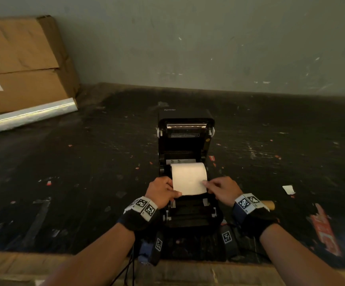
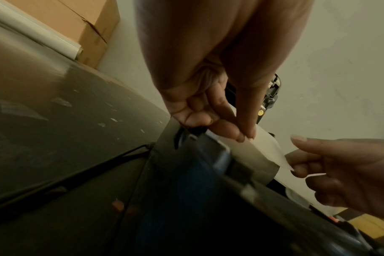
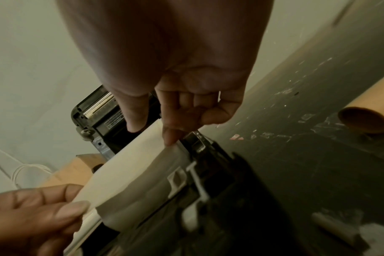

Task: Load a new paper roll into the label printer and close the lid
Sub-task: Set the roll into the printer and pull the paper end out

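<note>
1. The forearms and wrists sit nearest the head camera, each wrist wrapped in a black band with black-and-white square-code tags.
2. The left hand (image 1: 163, 191) pinches the left edge of the paper strip between thumb and curled fingers (image 2: 237, 133).
3. The right hand (image 1: 222, 190) pinches the strip's right edge, forefinger (image 3: 170, 136) on top and the other fingers tucked under.
4. The label printer (image 1: 188, 215) stands open on the dark, scuffed table (image 1: 74, 162); its lid (image 1: 186, 131) is tilted up and back.
5. Inside the printer's bay sits the white paper roll (image 1: 188, 172), its loose end drawn forward between both hands.
6. "Xprinter" reads on the lid's outer face; the sticker under the lid is too small to read.
7. A cardboard box (image 1: 23, 65) with a white label stands far left, a plastic-film roll (image 1: 29, 115) against it.
8. A brown cardboard tube (image 3: 366, 121) lies to the right.
</note>
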The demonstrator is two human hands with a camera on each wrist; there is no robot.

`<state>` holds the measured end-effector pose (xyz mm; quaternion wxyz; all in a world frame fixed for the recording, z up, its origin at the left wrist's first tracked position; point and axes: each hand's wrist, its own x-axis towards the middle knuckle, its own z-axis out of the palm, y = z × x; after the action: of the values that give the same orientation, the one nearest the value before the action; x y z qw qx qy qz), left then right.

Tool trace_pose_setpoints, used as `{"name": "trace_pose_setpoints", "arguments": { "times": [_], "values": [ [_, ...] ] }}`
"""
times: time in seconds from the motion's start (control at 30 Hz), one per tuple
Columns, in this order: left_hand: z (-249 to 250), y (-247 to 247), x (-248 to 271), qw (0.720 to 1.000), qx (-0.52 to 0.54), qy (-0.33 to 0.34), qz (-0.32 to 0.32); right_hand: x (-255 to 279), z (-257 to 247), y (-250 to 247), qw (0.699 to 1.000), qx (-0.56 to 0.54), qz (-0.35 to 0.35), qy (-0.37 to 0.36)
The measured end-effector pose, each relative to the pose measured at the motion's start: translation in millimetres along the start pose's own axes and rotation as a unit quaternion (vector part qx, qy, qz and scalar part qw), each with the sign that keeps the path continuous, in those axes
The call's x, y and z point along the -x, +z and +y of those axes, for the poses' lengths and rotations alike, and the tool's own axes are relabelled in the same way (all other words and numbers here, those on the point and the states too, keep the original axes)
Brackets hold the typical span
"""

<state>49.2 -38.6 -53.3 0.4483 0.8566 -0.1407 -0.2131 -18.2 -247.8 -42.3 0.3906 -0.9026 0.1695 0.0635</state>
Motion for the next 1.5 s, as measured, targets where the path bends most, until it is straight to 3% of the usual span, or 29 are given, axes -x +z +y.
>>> {"name": "trace_pose_setpoints", "arguments": {
  "times": [0.37,0.9,1.1,1.27,1.5],
  "values": [
    [-3,2,6,0.995,-0.067,0.028,0.072,0,5,8,0.999,0.030,-0.008,-0.022],
    [-9,3,-2,0.994,-0.110,-0.008,0.009,-4,9,11,0.997,0.059,-0.043,-0.024],
    [-12,2,0,0.997,-0.061,-0.009,0.038,-8,10,11,0.995,0.078,-0.060,-0.019],
    [-12,0,-2,0.994,-0.106,0.003,0.012,-10,9,8,0.997,0.052,-0.060,0.001],
    [-11,0,-2,0.992,-0.123,0.006,-0.002,-12,4,8,0.991,0.102,-0.090,-0.006]
  ]
}}
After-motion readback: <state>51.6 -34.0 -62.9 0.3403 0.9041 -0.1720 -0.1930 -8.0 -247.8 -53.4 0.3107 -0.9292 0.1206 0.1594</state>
